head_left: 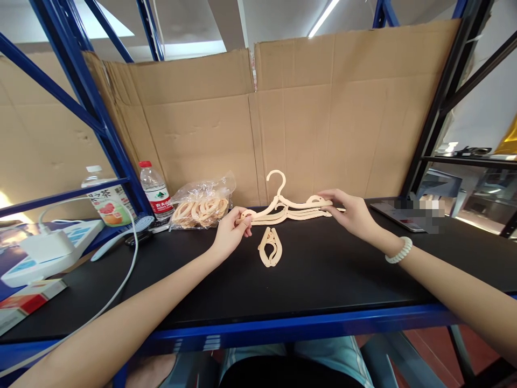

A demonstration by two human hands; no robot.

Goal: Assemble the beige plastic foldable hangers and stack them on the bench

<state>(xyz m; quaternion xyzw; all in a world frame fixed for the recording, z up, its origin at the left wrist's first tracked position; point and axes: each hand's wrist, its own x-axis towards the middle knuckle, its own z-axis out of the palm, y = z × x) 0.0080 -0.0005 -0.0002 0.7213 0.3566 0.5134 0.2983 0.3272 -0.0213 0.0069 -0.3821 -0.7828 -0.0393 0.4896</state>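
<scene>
A beige folding clothes hanger [297, 205] is spread open, its hook pointing up, at the back of the black tabletop. My left hand [232, 231] pinches its left end between thumb and fingers. At its right end, my right hand [350, 213] has thumb and fingers closed around the tip. Just below and behind lie more unfolded hangers [307, 215], stacked close together; whether my hands touch those too is unclear. In front of them, a folded hanger [276, 256] rests flat on the table, apart from both hands.
A clear plastic bag [202, 207] of folded hangers stands left of my left hand. Beyond it are a red-capped water bottle [155, 191], a drink bottle [111, 207] and a power strip [86, 233] with a white cable. A flat device [396, 216] lies right. Cardboard [299, 124] walls the back.
</scene>
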